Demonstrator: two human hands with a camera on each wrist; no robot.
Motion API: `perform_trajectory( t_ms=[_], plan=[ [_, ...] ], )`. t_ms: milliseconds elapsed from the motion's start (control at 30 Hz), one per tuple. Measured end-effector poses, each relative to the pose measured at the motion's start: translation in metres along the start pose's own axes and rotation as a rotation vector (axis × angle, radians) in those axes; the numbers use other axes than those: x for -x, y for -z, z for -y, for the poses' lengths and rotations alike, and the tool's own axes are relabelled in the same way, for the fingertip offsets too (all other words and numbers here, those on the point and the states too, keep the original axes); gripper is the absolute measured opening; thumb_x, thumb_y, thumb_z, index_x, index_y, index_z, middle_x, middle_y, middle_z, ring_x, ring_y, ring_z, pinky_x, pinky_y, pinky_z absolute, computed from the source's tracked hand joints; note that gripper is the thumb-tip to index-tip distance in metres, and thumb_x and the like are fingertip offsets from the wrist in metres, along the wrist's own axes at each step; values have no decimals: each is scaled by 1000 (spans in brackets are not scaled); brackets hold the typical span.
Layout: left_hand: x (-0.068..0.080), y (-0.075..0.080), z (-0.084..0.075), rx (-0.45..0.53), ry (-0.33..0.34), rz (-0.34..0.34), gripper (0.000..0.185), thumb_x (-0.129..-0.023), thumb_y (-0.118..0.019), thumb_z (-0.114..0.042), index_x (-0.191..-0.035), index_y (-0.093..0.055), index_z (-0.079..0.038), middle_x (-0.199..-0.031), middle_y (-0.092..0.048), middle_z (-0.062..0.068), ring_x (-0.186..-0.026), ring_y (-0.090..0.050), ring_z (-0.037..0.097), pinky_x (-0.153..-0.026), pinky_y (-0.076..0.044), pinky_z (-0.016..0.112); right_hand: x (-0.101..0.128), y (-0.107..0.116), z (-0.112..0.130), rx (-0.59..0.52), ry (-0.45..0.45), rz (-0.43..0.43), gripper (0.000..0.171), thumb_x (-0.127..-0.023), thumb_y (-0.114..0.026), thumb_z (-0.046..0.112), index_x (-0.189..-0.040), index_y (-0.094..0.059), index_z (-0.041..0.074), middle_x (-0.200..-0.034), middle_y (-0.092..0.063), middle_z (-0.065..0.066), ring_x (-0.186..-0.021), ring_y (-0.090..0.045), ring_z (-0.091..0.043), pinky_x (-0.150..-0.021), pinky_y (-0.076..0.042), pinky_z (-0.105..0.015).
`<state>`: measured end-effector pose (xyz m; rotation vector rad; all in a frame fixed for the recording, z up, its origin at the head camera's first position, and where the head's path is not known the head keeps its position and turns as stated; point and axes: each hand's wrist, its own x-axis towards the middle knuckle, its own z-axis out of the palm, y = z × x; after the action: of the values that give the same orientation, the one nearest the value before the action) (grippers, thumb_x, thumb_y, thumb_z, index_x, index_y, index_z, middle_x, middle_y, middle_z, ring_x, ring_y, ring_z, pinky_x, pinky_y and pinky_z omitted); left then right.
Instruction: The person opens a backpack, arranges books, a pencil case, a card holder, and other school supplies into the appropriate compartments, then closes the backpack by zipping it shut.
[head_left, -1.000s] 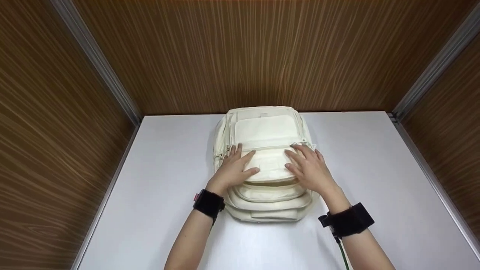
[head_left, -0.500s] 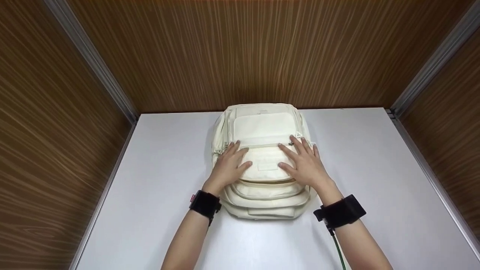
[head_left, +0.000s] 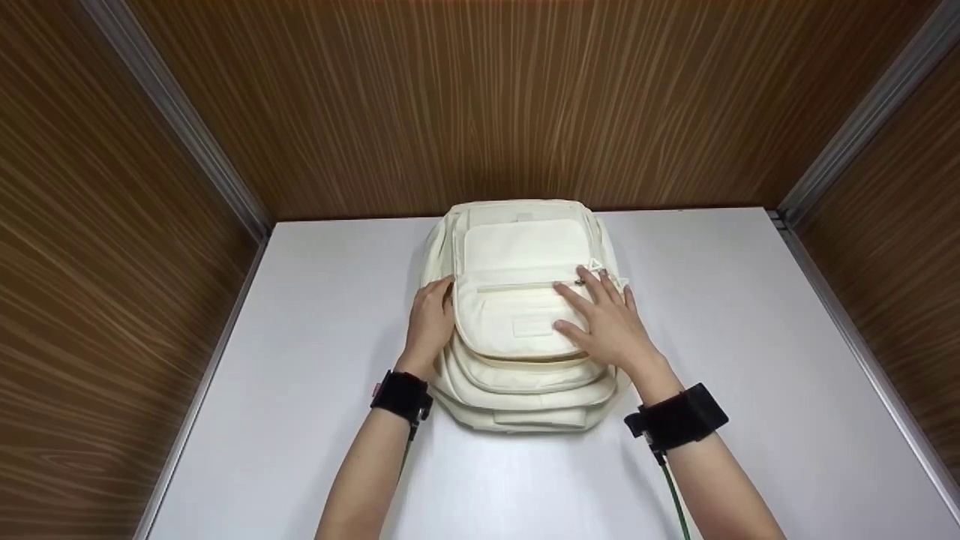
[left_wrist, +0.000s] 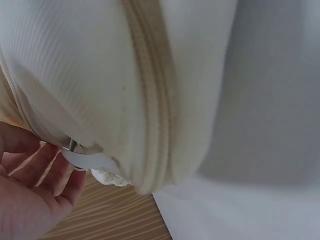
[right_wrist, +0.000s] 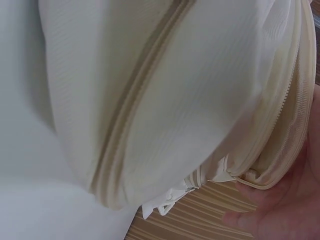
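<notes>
On table (head_left: 300, 390) | backpack (head_left: 525, 247) between left hand (head_left: 431, 319), right hand (head_left: 607, 322)

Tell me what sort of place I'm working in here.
Probably a recording booth, not a home: a bare white table boxed in by wood-grain walls with metal corner strips, and only a cream backpack under both hands.

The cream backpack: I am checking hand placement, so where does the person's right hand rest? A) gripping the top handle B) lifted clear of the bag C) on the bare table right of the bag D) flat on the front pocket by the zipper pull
D: in the head view the right hand lies with straight fingers on the backpack front pocket, fingertips at the zipper pull.
</notes>
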<state>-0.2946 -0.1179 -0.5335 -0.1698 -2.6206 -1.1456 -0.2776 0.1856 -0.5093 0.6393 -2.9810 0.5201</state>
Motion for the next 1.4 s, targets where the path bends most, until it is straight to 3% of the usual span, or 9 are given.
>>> perform_trajectory(
  t_ms=[333,533,667,833,1067,1400],
  plan=[
    [-13,-3,3,-117,-13,-76,20,-97,-62,-11,-111,-71,0,-104,-68,14,-98,-61,33,-89,-47,44,0,9,10,66,-19,25,62,-97,-49,57,-151,-39,30,-162,-14,-13,-145,-2,-47,-110,1,-66],
    [-15,-5,5,-150,-26,-92,15,-95,-65,-12,-100,-74,-1,-97,-68,12,-93,-61,32,-86,-47,45,-8,11,29,111,69,13,55,-99,-52,47,-149,-44,25,-159,-18,-20,-143,-4,-51,-113,-6,-62],
    [-13,-4,6,-174,-18,-95,14,-94,-66,-13,-99,-74,-2,-95,-67,10,-92,-62,31,-84,-48,45,-18,5,43,123,111,56,56,-100,-47,51,-151,-38,31,-159,-19,-19,-140,-6,-56,-110,-9,-67],
    [-8,-4,5,-184,-33,-126,15,-96,-64,-14,-99,-74,-2,-92,-66,10,-88,-64,29,-80,-51,42,-33,-4,56,228,128,72,54,-100,-39,57,-151,-36,39,-159,-19,-21,-137,-9,-61,-107,-6,-72],
    [-5,-4,6,-218,-51,-149,17,-97,-64,-16,-99,-74,-3,-93,-67,9,-87,-64,28,-79,-51,41,-46,-12,65,288,94,78,49,-101,-36,55,-149,-35,46,-159,-17,-22,-137,-11,-61,-105,-10,-73],
    [0,-4,6,-325,-154,-175,12,-91,-70,-11,-96,-75,-2,-85,-66,10,-80,-64,30,-73,-50,43,-51,-12,66,341,49,90,47,-102,-35,55,-148,-34,49,-159,-19,-20,-136,-16,-60,-103,-19,-74]
  ],
)
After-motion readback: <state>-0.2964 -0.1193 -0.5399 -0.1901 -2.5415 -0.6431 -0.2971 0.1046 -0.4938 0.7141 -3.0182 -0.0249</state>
